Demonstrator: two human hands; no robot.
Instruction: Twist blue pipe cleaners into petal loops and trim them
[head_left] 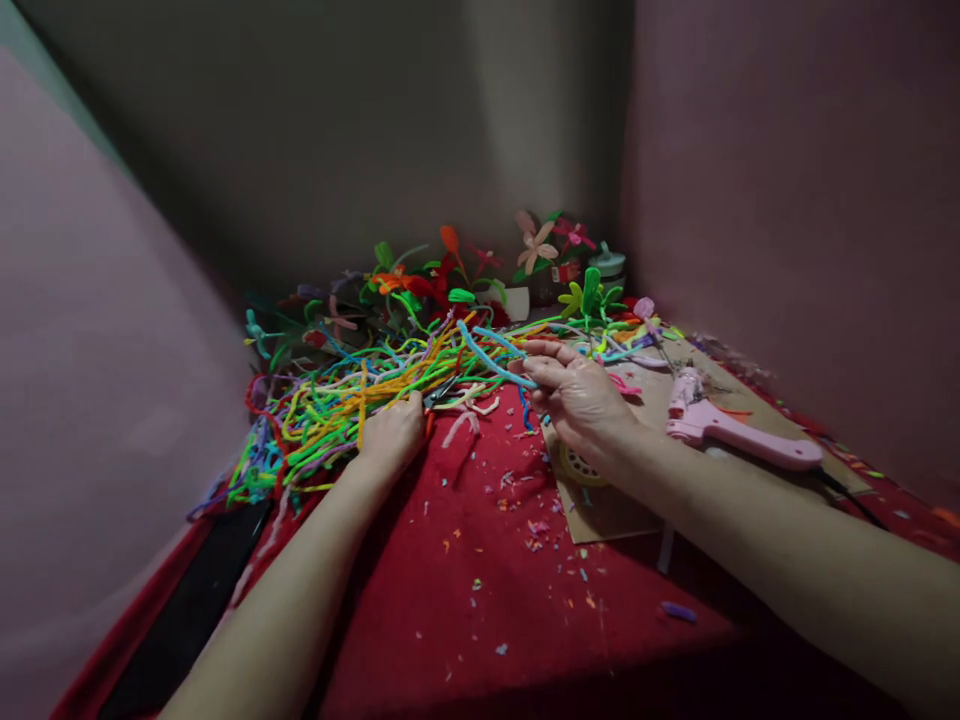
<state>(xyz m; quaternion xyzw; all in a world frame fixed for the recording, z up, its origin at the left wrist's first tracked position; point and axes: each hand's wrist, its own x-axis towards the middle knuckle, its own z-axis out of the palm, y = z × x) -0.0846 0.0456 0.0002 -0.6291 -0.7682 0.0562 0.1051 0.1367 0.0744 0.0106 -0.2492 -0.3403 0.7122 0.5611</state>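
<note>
Pinched between the thumb and fingers of my right hand (585, 400) is a light blue pipe cleaner (487, 360), bent so that two arms point up and left. My left hand (394, 435) is closed around a pair of scissors (439, 394) with orange handles, its dark blades angled up to the right. Most of the handles are hidden by the fingers. Beside and behind that hand spreads a heap of coloured pipe cleaners (330, 420). A pale pink bent pipe cleaner (463, 425) lies on the red cloth between the hands.
A pink hot glue gun (750, 435) rests on a cardboard sheet (615, 515) at the right. Under my right wrist is a yellow round object (581, 465). Pipe-cleaner flowers (535, 245) line the back. A black flat slab (187, 610) lies left. Fuzzy scraps dot the red cloth (420, 640).
</note>
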